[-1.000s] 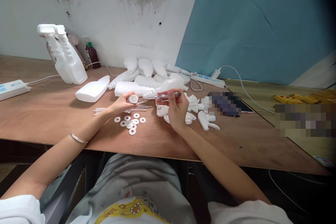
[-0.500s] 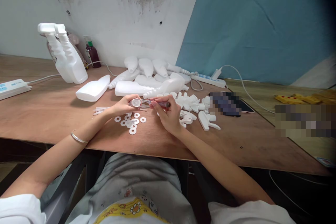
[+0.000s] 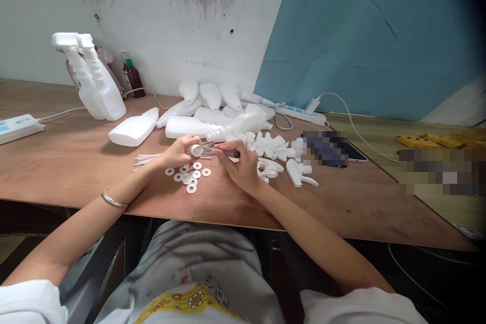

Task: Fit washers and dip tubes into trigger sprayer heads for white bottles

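My left hand is closed around a small white plastic piece with a round end, most of it hidden by the fingers. My right hand grips a slim tool with a translucent handle and a dark butt end, pointing left towards the white piece. Whether its tip touches the piece cannot be made out. Below the left hand lie several flat white washers. Thin white tubes lie behind the left wrist. Beyond the right hand is a heap of white trigger spray heads.
White bottles are piled at the back, near the wall. Two bottles with spray heads stand at the left, before a dark bottle. Power strips lie at the back right and far left. A phone lies to the right.
The white piece has turned in my left hand, so its round end now faces more to the right, towards the tool. My right hand has shifted slightly left with the tool.
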Demonstrator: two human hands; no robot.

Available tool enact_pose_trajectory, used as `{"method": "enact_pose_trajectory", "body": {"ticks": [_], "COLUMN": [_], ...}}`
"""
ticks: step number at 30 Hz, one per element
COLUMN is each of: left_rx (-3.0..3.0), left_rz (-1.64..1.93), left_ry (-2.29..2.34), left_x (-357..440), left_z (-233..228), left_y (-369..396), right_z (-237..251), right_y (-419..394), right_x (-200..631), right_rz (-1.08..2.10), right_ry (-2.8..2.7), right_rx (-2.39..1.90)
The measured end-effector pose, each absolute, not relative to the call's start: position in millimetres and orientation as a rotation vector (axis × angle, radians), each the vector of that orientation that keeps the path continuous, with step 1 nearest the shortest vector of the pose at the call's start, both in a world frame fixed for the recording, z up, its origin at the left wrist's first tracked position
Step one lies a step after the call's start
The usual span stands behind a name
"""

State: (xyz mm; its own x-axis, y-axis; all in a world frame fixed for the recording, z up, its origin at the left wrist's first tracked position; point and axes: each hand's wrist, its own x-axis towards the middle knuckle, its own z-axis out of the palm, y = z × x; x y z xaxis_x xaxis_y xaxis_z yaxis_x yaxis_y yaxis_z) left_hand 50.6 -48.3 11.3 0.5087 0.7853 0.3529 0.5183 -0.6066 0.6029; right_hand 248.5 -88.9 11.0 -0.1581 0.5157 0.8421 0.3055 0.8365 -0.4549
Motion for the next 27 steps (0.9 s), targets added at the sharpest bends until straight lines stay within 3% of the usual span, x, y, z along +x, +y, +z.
{"method": "enact_pose_trajectory", "body": {"ticks": [9, 18, 27], "left_rx": [2.366, 2.335, 2.241], "left_rz": [0.823, 0.798, 0.866], "left_ry": [1.078, 1.051, 1.066], "left_x": [49.2, 48.9, 50.2], "left_z": [10.8, 10.9, 11.5], "left_y": [-48.5, -49.3, -50.1], "right_z": [13.4, 15.2, 14.4], "right_y": [-85.9, -87.1, -82.5], "right_x": [249.4, 248.5, 245.6], "right_rz": [0.544, 0.510, 0.816], "right_ry": [-1.654, -1.706, -1.467], "right_rx": [-0.849, -0.863, -0.894]}}
